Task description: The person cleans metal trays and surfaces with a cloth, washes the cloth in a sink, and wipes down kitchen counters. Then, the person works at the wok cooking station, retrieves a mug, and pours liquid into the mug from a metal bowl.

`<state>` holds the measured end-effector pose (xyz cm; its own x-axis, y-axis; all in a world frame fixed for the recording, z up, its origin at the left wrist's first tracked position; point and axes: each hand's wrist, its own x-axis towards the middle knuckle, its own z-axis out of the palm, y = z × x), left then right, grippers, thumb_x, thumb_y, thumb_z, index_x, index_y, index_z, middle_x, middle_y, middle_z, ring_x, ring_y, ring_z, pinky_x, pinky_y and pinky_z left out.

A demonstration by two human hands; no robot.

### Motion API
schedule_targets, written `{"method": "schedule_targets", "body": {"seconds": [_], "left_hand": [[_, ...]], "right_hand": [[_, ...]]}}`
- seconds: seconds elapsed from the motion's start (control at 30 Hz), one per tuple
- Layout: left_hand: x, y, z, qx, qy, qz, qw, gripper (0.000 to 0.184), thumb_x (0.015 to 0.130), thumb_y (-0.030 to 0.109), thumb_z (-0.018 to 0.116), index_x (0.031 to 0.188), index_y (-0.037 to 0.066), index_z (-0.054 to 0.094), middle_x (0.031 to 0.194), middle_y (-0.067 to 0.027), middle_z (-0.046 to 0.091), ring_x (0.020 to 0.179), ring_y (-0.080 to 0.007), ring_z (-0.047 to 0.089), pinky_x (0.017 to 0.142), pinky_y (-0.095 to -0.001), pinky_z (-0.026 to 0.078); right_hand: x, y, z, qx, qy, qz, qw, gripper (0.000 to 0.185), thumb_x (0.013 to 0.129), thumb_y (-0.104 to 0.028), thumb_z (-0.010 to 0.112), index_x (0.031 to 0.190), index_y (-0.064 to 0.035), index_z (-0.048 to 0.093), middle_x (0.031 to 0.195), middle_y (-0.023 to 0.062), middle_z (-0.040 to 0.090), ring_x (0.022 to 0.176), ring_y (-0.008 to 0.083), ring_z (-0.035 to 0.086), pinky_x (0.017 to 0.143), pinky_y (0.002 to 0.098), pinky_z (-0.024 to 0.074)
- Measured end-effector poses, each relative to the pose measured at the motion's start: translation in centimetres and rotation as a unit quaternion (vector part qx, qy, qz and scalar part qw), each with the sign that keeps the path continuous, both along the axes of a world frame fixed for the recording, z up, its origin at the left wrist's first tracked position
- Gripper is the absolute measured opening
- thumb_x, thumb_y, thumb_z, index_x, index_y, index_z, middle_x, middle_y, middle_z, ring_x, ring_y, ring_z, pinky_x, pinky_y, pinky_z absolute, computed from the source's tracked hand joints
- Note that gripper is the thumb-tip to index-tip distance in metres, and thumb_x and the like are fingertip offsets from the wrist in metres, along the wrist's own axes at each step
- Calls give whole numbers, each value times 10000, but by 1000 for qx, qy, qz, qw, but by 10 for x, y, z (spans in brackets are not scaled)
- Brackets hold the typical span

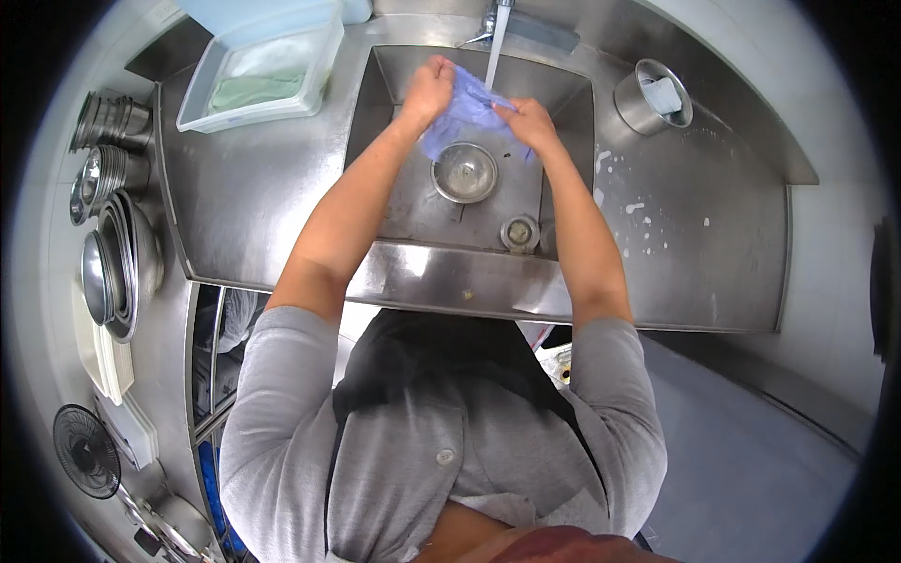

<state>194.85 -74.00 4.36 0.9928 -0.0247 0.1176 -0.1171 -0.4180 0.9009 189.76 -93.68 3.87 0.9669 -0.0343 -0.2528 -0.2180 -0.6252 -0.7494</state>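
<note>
Between my two hands a wet purple cloth (466,105) hangs spread out over the sink (375,122). My left hand (430,91) is closed on its upper left edge, and my right hand (528,122) pinches its right edge. Water from the faucet (500,21) falls in a stream onto or just behind the cloth. Below the cloth a round metal bowl (465,173) sits on the sink floor. Nearer to me is the drain (519,234), with pale bits in it.
On the left counter stands a clear plastic container (319,89) with a green cloth (258,90) inside. A metal pot (638,106) holding a light cloth stands on the right counter, near foam spots (635,208). Stacked metal bowls (122,263) line the far left.
</note>
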Motion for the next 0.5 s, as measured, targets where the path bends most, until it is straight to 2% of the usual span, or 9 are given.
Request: {"method": "schedule_targets", "body": {"seconds": [0.07, 0.1, 0.2, 0.23, 0.3, 0.33, 0.4, 0.43, 0.5], "left_hand": [[3, 8, -13, 84, 2, 8, 996, 234, 907, 199, 575, 1020, 8, 649, 894, -125, 680, 828, -202, 623, 772, -348, 493], [6, 14, -40, 120, -98, 17, 988, 288, 931, 266, 564, 1014, 6, 657, 952, -124, 685, 886, -216, 618, 805, -365, 486], [-22, -1, -31, -189, 177, -10, 966, 403, 946, 395, 544, 1021, 16, 658, 994, -127, 682, 945, -236, 615, 846, -393, 477], [-28, -5, -20, -265, 308, -68, 911, 510, 945, 498, 508, 1056, 18, 641, 1037, -132, 669, 966, -249, 615, 881, -431, 471], [-34, -18, -11, -419, 385, -93, 817, 526, 941, 515, 497, 1080, 25, 627, 1051, -130, 660, 979, -250, 614, 894, -444, 471], [-34, -21, -7, -491, 417, -103, 758, 535, 939, 524, 492, 1092, 28, 621, 1059, -129, 655, 985, -250, 613, 900, -450, 472], [-29, -19, -3, -456, 395, -124, 787, 488, 943, 469, 510, 1115, 21, 599, 1067, -138, 651, 961, -257, 632, 855, -436, 499], [-28, -15, -3, -438, 387, -134, 801, 467, 945, 442, 519, 1127, 17, 588, 1071, -142, 649, 948, -261, 642, 833, -429, 512], [-24, -14, 2, -360, 345, -136, 856, 370, 932, 302, 573, 1116, -17, 600, 1057, -158, 655, 936, -248, 648, 796, -385, 528]], "right_hand": [[7, 1, -6, 131, -21, -63, 989, 313, 848, -242, 679, 1045, 1, 693, 899, 103, 707, 818, 180, 649, 763, 325, 494], [14, 3, -7, 196, -33, -96, 975, 314, 861, -216, 658, 1068, 19, 680, 912, 112, 702, 803, 189, 645, 762, 323, 488], [45, 33, -58, 194, -181, -200, 943, 332, 860, -186, 594, 1089, 48, 644, 927, 158, 696, 792, 223, 653, 744, 341, 494], [38, 45, -49, 162, -156, -167, 960, 347, 844, -203, 600, 1091, 37, 642, 964, 185, 687, 845, 287, 649, 784, 363, 497], [23, 65, -20, 99, -106, -93, 985, 378, 813, -237, 612, 1094, 14, 638, 1037, 240, 668, 952, 414, 639, 864, 406, 503], [7, 73, -1, 77, -120, -78, 987, 369, 814, -234, 606, 1087, 12, 639, 1029, 240, 669, 946, 412, 640, 862, 410, 505], [-22, 84, 27, 33, -147, -46, 988, 352, 816, -227, 595, 1073, 8, 641, 1013, 239, 671, 935, 407, 641, 858, 419, 507], [-23, 70, 25, 87, -154, 36, 984, 319, 793, -161, 622, 1076, -14, 646, 973, 208, 685, 908, 364, 652, 841, 413, 514], [-28, 34, 22, 154, -97, -47, 982, 310, 764, -93, 639, 1067, -27, 651, 961, 178, 688, 898, 328, 654, 825, 411, 517]]}}
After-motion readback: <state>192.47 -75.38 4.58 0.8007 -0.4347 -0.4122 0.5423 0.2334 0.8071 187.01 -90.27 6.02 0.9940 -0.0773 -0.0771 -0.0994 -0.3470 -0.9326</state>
